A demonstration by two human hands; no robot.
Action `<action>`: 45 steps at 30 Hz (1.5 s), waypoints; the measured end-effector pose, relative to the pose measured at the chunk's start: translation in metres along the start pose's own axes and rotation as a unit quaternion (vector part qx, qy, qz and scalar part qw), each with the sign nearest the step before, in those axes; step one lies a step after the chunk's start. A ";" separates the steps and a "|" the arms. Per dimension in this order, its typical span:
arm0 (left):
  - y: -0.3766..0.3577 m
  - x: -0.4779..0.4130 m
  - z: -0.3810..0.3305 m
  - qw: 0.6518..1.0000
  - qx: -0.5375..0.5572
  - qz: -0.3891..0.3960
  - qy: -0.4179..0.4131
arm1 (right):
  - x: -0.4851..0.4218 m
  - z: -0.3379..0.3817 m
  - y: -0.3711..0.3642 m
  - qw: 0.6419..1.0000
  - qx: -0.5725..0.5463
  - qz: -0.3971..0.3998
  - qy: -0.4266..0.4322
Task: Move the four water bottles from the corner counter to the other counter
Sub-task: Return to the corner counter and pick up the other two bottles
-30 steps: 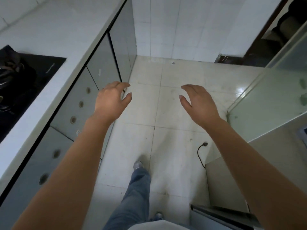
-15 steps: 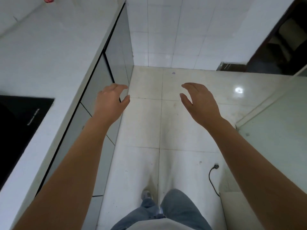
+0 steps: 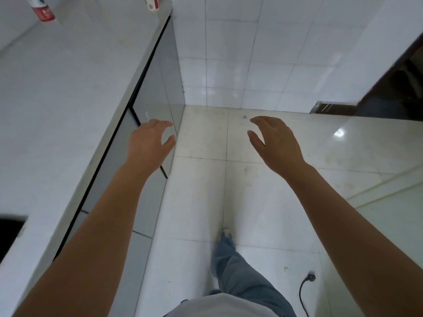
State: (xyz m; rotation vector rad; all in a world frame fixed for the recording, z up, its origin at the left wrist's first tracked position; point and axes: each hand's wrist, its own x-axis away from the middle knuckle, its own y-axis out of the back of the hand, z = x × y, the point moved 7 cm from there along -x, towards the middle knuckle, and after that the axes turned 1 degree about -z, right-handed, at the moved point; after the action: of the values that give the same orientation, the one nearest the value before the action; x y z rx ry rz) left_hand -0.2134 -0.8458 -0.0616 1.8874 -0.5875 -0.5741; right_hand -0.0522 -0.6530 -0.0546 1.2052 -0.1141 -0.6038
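Observation:
Two water bottles with red labels stand at the far end of the white counter, cut off by the top edge: one bottle at the far left, another bottle near the counter's right edge. My left hand hovers beside the counter's front edge, fingers apart and curved, holding nothing. My right hand is out over the floor, also open and empty. Both hands are well short of the bottles.
Grey cabinet doors run under the counter. A black hob corner shows at the lower left. White tiled wall ahead, a dark doorway at right, a glass panel at right, a black cable with plug on the floor.
The view has moved forward along the counter: the hob slid back out of view and the two bottles came into sight at the top. Both hands stay open and raised.

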 end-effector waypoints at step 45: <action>-0.027 -0.667 0.136 0.997 -0.002 -0.068 0.047 | -0.692 -0.044 -0.152 0.998 -0.005 0.039 0.058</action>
State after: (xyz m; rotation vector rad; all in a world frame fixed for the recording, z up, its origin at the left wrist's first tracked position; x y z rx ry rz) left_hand -0.8059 -0.5103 -0.0523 1.9508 -0.3984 -0.5704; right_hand -0.6728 -0.3078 -0.0491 1.2171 -0.0607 -0.4643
